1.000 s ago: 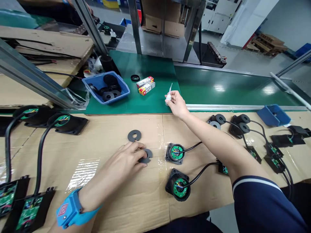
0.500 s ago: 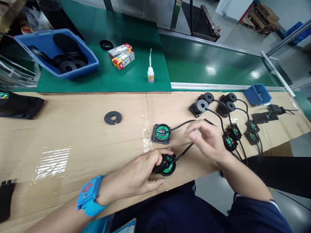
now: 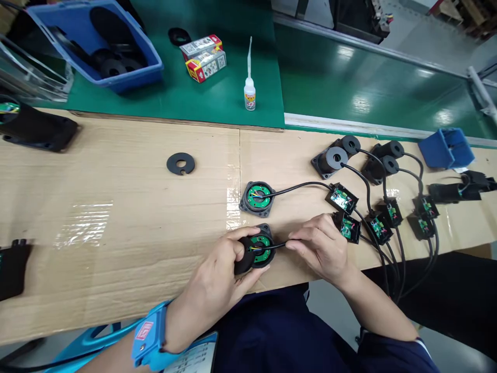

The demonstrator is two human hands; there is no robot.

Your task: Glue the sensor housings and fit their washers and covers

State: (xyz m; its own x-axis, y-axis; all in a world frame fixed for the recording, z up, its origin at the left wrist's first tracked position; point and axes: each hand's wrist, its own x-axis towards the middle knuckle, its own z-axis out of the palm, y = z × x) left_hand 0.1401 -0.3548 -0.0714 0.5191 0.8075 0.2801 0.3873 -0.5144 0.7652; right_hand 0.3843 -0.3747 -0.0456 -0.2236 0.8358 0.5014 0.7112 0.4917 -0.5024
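Observation:
My left hand (image 3: 219, 272) holds a black ring-shaped washer (image 3: 244, 259) against the near black housing with a green circuit board (image 3: 261, 247) at the cardboard's front edge. My right hand (image 3: 320, 247) pinches that housing's black cable (image 3: 280, 245) just right of the board. A second housing with a green board (image 3: 257, 197) lies a little farther away, its cable running right to a small board (image 3: 340, 198). Another flat black washer (image 3: 180, 164) lies alone to the left. A blue wristband (image 3: 149, 336) is on my left wrist.
A white glue bottle (image 3: 249, 93) stands on the green mat (image 3: 217, 98), near red-and-white boxes (image 3: 204, 57) and a blue bin (image 3: 116, 77) of black parts. Several cabled black units (image 3: 373, 160) and a small blue bin (image 3: 446, 148) lie at right. A green conveyor belt (image 3: 368, 88) runs behind.
My right hand set the glue bottle down on the mat and came to the near housing's cable. My left hand carried a black washer from mid-table to that housing.

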